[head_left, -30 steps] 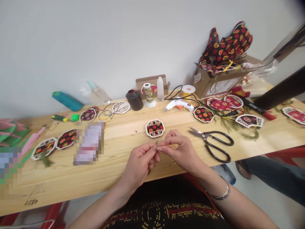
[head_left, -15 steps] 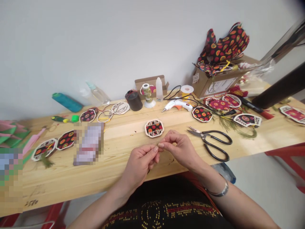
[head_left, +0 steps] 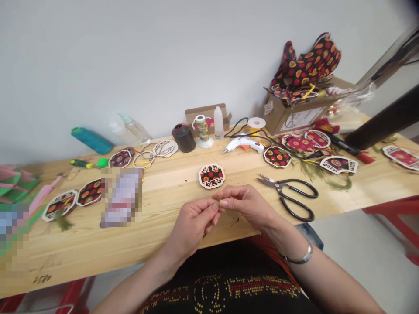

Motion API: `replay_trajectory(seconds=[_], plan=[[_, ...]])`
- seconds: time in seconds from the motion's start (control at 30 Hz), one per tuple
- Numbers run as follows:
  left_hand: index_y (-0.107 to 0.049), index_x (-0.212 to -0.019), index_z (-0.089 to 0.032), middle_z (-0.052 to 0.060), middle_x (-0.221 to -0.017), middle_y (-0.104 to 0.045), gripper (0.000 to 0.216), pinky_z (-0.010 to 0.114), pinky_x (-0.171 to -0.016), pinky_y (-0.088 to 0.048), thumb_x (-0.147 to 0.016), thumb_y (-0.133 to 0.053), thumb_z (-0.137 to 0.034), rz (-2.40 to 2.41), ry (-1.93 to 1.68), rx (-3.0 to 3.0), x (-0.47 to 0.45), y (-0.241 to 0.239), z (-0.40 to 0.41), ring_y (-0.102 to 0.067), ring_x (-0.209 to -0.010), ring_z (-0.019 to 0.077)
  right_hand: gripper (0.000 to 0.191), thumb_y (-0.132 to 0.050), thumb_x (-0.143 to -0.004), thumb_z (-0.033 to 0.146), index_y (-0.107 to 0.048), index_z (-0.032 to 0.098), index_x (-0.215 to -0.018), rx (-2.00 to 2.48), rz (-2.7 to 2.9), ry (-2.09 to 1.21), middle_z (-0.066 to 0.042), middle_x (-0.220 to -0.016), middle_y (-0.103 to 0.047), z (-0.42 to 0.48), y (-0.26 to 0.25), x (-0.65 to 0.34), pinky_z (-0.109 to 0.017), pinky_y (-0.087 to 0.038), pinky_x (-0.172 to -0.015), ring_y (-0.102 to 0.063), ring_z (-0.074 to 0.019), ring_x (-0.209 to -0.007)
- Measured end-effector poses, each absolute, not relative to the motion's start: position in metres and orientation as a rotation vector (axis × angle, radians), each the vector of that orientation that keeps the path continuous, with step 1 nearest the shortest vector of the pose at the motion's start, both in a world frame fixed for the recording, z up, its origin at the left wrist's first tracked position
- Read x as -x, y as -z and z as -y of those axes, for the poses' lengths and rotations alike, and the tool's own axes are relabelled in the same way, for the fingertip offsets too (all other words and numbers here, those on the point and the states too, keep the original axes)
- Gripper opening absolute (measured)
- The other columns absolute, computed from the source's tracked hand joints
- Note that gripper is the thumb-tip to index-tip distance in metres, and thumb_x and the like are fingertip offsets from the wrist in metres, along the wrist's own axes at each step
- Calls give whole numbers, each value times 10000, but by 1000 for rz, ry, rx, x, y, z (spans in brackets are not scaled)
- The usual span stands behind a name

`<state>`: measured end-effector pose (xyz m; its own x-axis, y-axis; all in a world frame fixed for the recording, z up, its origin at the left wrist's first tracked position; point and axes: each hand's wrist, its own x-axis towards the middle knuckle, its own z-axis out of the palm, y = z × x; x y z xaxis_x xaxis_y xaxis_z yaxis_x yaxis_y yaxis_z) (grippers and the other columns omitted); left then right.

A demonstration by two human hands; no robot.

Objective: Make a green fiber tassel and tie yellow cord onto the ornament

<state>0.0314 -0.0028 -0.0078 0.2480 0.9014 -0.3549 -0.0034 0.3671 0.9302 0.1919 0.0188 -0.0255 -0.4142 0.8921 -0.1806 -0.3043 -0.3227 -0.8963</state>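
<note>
My left hand point(head_left: 197, 221) and my right hand point(head_left: 246, 205) meet over the near edge of the table, fingertips pinched together. Between them a short bit of olive-green thread point(head_left: 219, 199) pokes up; most of it is hidden by the fingers. A dark green wisp shows beneath my left hand, perhaps its other end. Just beyond the fingers lies an octagonal wooden-framed pendant point(head_left: 211, 176) with red and black patterned fabric. To the right of my right hand rest black-handled scissors point(head_left: 288, 192), blades partly apart.
A white glue gun point(head_left: 244, 145) with a black cable lies behind the pendant. Spools point(head_left: 184, 138) and bottles point(head_left: 134, 127) line the wall. At the right stands a cardboard box point(head_left: 299, 115) with patterned fabric. More pendants point(head_left: 61, 205) with green tassels lie at both sides.
My right fingers have shifted slightly and now lie flatter against the left fingertips. The green tip now stands up between the fingertips. The things on the table have stayed put.
</note>
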Motion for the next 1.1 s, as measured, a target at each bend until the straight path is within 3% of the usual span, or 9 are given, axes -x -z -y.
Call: replay_trajectory(seconds=[0.3, 0.6, 0.73, 0.83, 0.93, 1.0, 1.1], plan=[[-655, -646, -147, -24, -501, -489, 213, 196, -393, -230, -767, -612, -317, -1177, -743, -1026, -29, 5, 3, -347, -413, 53, 118, -794, -593, 190, -719, 177, -683, 796, 884, -1939, 27, -621, -669, -22, 30, -187, -252, -443, -654, -575, -81, -580], [-659, -720, -156, -25, -559, -493, 197, 197, -425, -231, -796, -605, -329, -1065, -729, -944, -28, 7, 3, -350, -460, 59, 166, -771, -638, 268, -650, 156, -613, 857, 985, -1876, 44, -547, -611, -23, 26, -187, -256, -398, -647, -534, -81, -556], [-662, -780, -146, -2, -614, -554, 186, 203, -445, -237, -818, -583, -311, -961, -721, -876, -27, 9, 2, -338, -463, 54, 187, -732, -687, 287, -617, 153, -626, 843, 1060, -1827, 37, -560, -601, -22, 20, -189, -269, -395, -643, -527, -90, -551], [-658, -769, -155, 11, -622, -586, 173, 216, -488, -299, -824, -571, -294, -1009, -713, -974, -28, 10, 1, -429, -515, 83, 190, -711, -707, 300, -601, 158, -643, 853, 1111, -1780, 36, -557, -581, -22, 16, -190, -277, -397, -641, -517, -99, -564], [-657, -748, -168, -1, -598, -578, 174, 230, -518, -324, -826, -562, -291, -1099, -705, -1099, -28, 9, 0, -443, -529, 100, 184, -703, -703, 290, -585, 163, -641, 905, 1139, -1673, 16, -663, -606, -23, 13, -191, -267, -402, -656, -520, -99, -637], [-662, -724, -172, -3, -600, -581, 180, 238, -538, -337, -820, -564, -289, -1136, -706, -1178, -27, 8, -1, -444, -539, 108, 185, -693, -710, 286, -570, 162, -650, 920, 1138, -1634, 3, -742, -624, -24, 10, -191, -248, -395, -608, -494, -81, -616], [-690, -735, -182, 16, -674, -622, 168, 270, -636, -392, -812, -573, -275, -1118, -722, -1283, -27, 4, -3, -506, -641, 140, 209, -652, -757, 311, -518, 172, -675, 835, 1103, -1718, 15, -675, -614, -26, 6, -191, -226, -352, -491, -417, -52, -488]])
